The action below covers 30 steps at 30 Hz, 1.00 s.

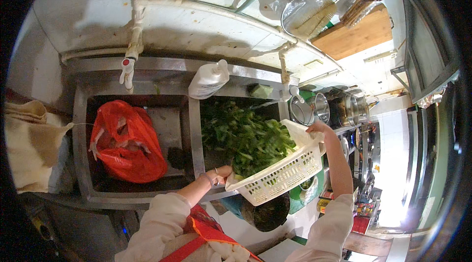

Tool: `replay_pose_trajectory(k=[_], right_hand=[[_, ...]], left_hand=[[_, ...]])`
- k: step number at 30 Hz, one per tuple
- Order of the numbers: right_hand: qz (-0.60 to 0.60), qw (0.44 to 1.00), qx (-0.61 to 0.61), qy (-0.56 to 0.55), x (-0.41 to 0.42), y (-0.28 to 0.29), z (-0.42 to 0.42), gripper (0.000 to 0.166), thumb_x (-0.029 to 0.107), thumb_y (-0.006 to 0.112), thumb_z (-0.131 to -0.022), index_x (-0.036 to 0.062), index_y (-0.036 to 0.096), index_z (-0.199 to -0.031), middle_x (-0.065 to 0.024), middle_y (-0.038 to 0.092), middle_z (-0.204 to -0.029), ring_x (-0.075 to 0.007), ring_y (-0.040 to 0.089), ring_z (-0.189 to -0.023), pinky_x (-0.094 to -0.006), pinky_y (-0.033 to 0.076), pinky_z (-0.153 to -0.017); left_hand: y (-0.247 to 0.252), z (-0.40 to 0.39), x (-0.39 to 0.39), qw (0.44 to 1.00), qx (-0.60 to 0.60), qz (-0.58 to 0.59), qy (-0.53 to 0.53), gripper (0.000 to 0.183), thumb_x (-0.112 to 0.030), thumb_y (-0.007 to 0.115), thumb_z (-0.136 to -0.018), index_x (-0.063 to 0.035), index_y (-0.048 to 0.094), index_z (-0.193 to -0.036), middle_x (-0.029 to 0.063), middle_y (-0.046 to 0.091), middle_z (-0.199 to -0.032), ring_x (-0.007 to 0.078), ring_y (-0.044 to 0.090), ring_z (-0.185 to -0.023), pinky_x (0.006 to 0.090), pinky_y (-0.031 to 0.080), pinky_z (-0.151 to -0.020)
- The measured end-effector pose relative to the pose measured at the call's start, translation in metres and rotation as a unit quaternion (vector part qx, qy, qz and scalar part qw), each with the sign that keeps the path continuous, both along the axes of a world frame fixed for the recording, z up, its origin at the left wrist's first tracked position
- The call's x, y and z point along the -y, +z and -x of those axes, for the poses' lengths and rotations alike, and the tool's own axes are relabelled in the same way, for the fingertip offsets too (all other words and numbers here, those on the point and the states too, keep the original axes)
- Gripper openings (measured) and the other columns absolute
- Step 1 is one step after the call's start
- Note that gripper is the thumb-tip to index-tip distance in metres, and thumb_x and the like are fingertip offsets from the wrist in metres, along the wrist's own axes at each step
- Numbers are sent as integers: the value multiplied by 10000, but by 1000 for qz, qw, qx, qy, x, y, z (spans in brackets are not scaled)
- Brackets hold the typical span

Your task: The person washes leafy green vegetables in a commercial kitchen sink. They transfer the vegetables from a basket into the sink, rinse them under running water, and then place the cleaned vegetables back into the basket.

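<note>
Both ends of a white plastic basket [282,179] are in my grasp, and the basket is tilted toward the right basin of a steel sink [195,133]. My left hand [221,174] grips its near left corner; my right hand [318,127] holds the far right end by the rim. Leafy green vegetables [254,144] spill across the basket's lower edge and heap up in the basin. Water runs from the right tap [289,92] onto the greens. How much still lies inside the basket is partly hidden by its slotted wall.
A red plastic bag [129,144] with what looks like raw meat lies in the left basin. A white bottle [209,79] stands on the sink's rear ledge, beside the divider. Metal pots [346,107] stand to the right. Below the basket is a dark bucket [271,214].
</note>
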State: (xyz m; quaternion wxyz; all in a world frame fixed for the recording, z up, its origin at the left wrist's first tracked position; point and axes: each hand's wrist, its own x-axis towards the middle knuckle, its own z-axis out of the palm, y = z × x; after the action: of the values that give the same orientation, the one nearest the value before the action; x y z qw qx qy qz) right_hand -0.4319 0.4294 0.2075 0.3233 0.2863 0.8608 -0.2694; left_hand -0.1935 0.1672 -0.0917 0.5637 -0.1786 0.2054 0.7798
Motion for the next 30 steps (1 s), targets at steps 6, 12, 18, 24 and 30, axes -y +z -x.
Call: replay_pose_trajectory(k=[6, 12, 18, 24, 30], right_hand=[[-37, 993, 37, -109, 20, 2, 26, 185, 93, 633, -634, -8, 586, -782, -138, 579, -717, -277, 566, -625, -413, 463, -591], [-9, 997, -57, -54, 79, 44, 19, 127, 150, 642, -670, 38, 586, -692, -62, 495, -586, -143, 424, -382, -249, 323, -325], [78, 988, -124, -42, 108, 74, -6, 129, 117, 629, -678, 7, 564, -686, -57, 507, -582, -146, 467, -412, -263, 307, -317], [123, 982, -139, -42, 112, 98, -52, 220, 100, 613, -690, -56, 610, -845, -113, 593, -722, -181, 574, -554, -301, 449, -439], [136, 946, -287, 63, 159, 165, -97, 413, 58, 589, -685, -101, 540, -1062, -216, 586, -956, -229, 616, -728, -309, 507, -630]], left_hand=[[-2, -7, -16, 990, 18, -138, 32, 374, -373, 496, -869, -19, 601, -928, 96, 644, -875, 174, 626, -720, 326, 524, -647], [26, -2, -3, 994, -13, -111, 7, 415, -407, 526, -846, -33, 593, -1011, 103, 628, -962, 170, 623, -768, 337, 519, -663], [23, -12, -21, 983, -30, -182, 19, 462, -399, 497, -865, -26, 531, -1135, 119, 593, -1045, 199, 607, -863, 349, 515, -733], [67, -38, -14, 983, -9, -179, 45, 506, -444, 421, -891, -68, 457, -1227, 131, 535, -1148, 233, 568, -970, 381, 496, -769], [99, -20, -3, 989, -87, -91, 72, 532, -484, 351, -901, -64, 478, -1203, 111, 545, -1149, 202, 541, -1015, 353, 457, -834]])
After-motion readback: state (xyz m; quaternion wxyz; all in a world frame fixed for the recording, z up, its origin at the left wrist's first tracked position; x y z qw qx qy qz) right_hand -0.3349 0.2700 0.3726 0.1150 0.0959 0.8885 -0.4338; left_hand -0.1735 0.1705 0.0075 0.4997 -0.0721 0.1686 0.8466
